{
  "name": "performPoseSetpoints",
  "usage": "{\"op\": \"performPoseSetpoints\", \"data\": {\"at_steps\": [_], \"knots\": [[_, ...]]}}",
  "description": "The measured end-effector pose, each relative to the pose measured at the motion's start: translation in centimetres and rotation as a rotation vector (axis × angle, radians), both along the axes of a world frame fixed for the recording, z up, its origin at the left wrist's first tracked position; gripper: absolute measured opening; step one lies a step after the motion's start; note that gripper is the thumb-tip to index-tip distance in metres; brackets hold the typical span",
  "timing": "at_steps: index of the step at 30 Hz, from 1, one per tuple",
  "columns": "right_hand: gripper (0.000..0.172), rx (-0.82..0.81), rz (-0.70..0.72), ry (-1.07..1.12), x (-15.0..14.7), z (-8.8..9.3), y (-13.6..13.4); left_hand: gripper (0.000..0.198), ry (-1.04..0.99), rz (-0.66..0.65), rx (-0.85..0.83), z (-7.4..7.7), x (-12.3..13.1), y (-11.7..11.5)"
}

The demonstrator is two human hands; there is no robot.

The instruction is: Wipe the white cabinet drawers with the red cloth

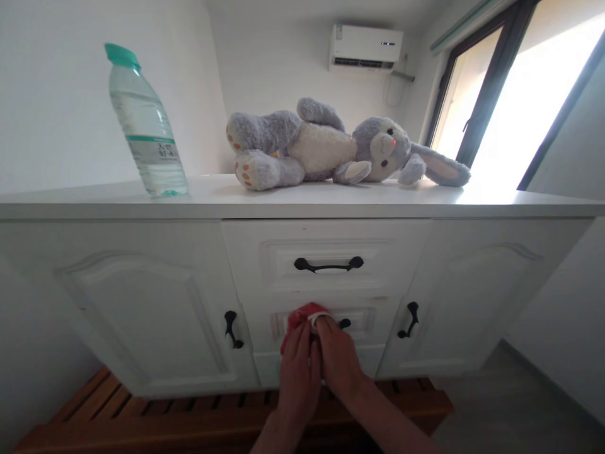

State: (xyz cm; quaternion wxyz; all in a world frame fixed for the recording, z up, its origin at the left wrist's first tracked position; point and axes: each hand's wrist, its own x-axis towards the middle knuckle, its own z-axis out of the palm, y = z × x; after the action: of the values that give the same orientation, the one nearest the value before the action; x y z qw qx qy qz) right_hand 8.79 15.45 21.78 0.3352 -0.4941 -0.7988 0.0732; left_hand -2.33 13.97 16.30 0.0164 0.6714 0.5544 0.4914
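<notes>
Our left hand [299, 372] and right hand [336, 356] close together on a red cloth [302, 317], pinched against the lower drawer front [363, 321] beside its black handle [344, 323]; it looks soft, light, best bunched at its folds, under the counter's front edge [302, 208].

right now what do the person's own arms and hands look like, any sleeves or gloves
Both arms are bare as far as the picture shows: no sleeves, no gloves. The left hand and the right hand are bare too, and I can make out no ring, watch or wristband. The forearms run out of the bottom edge, so anything worn higher up is out of view.
</notes>
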Motion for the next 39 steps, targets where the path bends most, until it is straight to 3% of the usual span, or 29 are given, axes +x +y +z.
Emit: {"op": "performPoseSetpoints", "data": {"at_steps": [4,7,10,15,19,23,25,27,32,36,39], "knots": [[0.015,-0.056,-0.125,0.147,6.9,0.1,-0.4,0.044,0.159,-0.212,-0.041,4.3,5.8,0.6],[0.014,0.009,-0.225,0.107,10.4,-1.3,-0.2,0.047,0.185,-0.317,-0.070,5.0,8.9,1.2],[0.019,0.040,-0.310,-0.003,11.7,-3.5,-0.3,0.050,0.159,-0.425,-0.128,2.7,9.9,1.4],[0.036,0.066,-0.223,-0.123,10.3,-8.9,-1.1,0.053,-0.058,-0.489,-0.276,-3.9,8.1,0.3],[0.041,0.072,-0.144,-0.188,4.6,-11.4,-0.7,0.055,-0.198,-0.356,-0.396,-7.7,3.2,-1.0],[0.037,0.020,0.020,-0.111,-3.3,-10.1,0.1,0.055,-0.272,-0.107,-0.403,-8.6,-3.2,-1.7],[0.036,0.013,0.075,-0.016,-6.0,-8.1,0.1,0.055,-0.275,-0.051,-0.382,-7.6,-5.5,-1.7],[0.037,0.038,0.102,0.069,-7.4,-5.4,-0.2,0.055,-0.259,-0.018,-0.332,-5.5,-6.7,-1.6],[0.034,0.048,0.030,0.048,-6.3,0.8,-0.9,0.049,-0.109,0.003,-0.133,0.9,-6.2,-1.4],[0.031,-0.091,-0.093,-0.204,-2.0,1.8,-1.1,0.046,0.206,-0.180,-0.036,3.5,-3.4,-0.7],[0.024,-0.128,-0.135,-0.245,2.1,1.5,-1.1,0.042,0.362,-0.298,0.008,4.7,-0.2,0.2]]}}
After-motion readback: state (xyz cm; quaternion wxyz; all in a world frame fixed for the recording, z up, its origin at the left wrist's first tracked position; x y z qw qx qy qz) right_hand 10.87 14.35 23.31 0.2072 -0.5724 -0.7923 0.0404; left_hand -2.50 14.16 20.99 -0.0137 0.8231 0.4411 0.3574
